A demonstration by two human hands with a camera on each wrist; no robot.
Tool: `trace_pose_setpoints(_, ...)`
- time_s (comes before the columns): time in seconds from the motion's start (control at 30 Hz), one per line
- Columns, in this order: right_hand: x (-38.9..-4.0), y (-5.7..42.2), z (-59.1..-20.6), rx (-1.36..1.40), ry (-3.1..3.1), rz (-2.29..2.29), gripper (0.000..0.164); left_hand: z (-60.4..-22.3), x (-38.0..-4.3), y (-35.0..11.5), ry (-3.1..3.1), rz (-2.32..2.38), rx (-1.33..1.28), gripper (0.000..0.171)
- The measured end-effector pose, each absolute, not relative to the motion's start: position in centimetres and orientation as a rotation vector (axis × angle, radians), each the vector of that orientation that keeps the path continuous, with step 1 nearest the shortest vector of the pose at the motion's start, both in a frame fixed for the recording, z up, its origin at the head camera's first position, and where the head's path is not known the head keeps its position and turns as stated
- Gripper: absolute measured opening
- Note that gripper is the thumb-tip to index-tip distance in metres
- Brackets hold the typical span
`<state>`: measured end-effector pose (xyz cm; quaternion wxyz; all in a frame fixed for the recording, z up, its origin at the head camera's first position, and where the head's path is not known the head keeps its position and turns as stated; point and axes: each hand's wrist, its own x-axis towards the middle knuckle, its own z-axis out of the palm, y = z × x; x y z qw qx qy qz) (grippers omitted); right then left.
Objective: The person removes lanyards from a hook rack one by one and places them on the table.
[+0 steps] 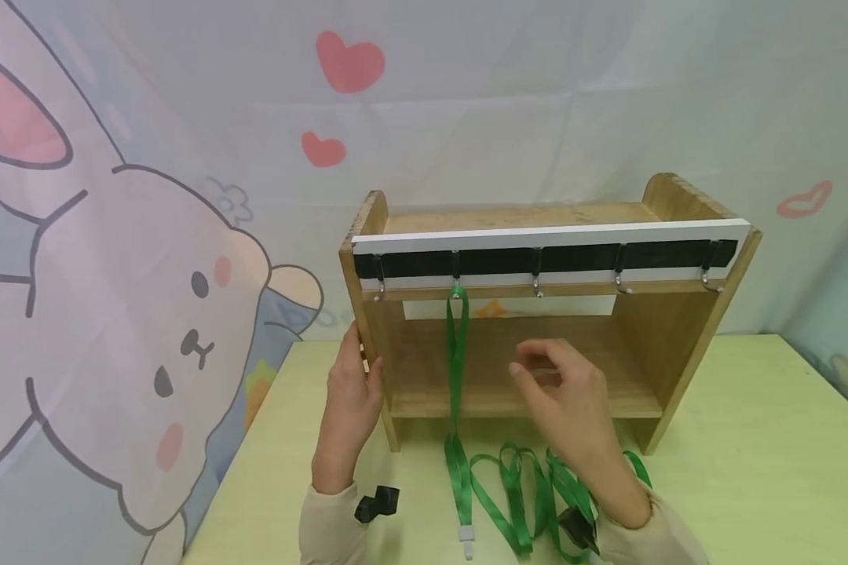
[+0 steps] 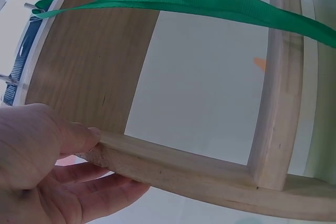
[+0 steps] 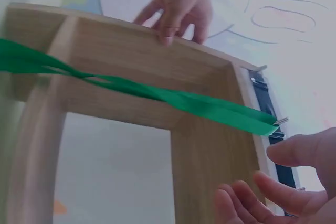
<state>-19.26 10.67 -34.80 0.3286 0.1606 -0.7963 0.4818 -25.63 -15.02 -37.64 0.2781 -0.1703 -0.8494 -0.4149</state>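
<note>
A green lanyard (image 1: 456,369) hangs by its loop from the second hook from the left on a small wooden shelf (image 1: 509,404). Its white clip (image 1: 466,541) reaches down to the table. My left hand (image 1: 352,388) holds the shelf's left side panel (image 2: 173,174), thumb on one face and fingers on the other. In front of the shelf, to the right of the hanging lanyard, my right hand (image 1: 568,392) is raised with loosely bent fingers and nothing between them. The right wrist view shows this hand (image 3: 299,177) apart from the lanyard (image 3: 210,111), near the hook strip.
More green lanyards (image 1: 519,502) lie loosely heaped on the pale table (image 1: 763,471), partly hidden by the right forearm. Several metal hooks (image 1: 537,275) line the black-and-white strip (image 1: 579,259) along the shelf's top. Behind stands a cloth backdrop (image 1: 509,102) with a cartoon rabbit.
</note>
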Motion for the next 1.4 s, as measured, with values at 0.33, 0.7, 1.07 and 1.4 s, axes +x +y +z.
trace_pose_setpoints(0.33,-20.2,8.5,-33.6,0.390,-1.830,1.459,0.016,-37.7,-25.6,-15.1,-2.264,-1.115,-0.474,0.058)
trace_pose_setpoints(0.7,-21.6,5.6,-34.0,0.257,-1.840,1.580,0.026,-37.8,-25.6,-15.0,-2.263,-1.106,-0.478,0.059)
trace_pose_setpoints(1.07,-22.8,3.1,-33.4,0.167,-1.874,1.448,0.032,-37.6,-25.5,-15.1,-2.264,-1.105,-0.470,0.059)
trace_pose_setpoints(1.4,-23.1,2.6,-33.6,0.261,-1.830,1.295,0.007,-37.5,-25.4,-15.1,-2.265,-1.108,-0.476,0.058)
